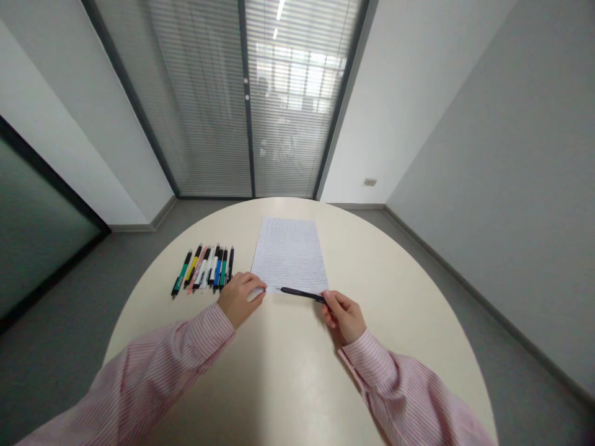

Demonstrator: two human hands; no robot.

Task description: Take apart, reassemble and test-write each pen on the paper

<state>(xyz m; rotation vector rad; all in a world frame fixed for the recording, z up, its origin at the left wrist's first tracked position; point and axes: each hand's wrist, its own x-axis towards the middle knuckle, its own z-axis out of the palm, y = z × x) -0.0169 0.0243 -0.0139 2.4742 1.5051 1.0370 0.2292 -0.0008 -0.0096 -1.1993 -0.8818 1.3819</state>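
My right hand (344, 314) pinches one end of a black pen (302, 293). The pen lies nearly level, its thin tip pointing left, across the near edge of a sheet of paper (289, 251) covered in lines of writing. By the sheet's near left corner is my left hand (240, 298), its thumb and forefinger brought together in a pinch. A small dark speck shows at those fingertips, too small to name. The pen tip is a short way right of them, apart from the left hand.
A row of several pens (204, 269) in black, green, yellow, pink, white and blue lies left of the paper. Everything rests on a round cream table (395, 291). Beyond its far edge stand a glass partition with blinds (209, 124) and pale walls.
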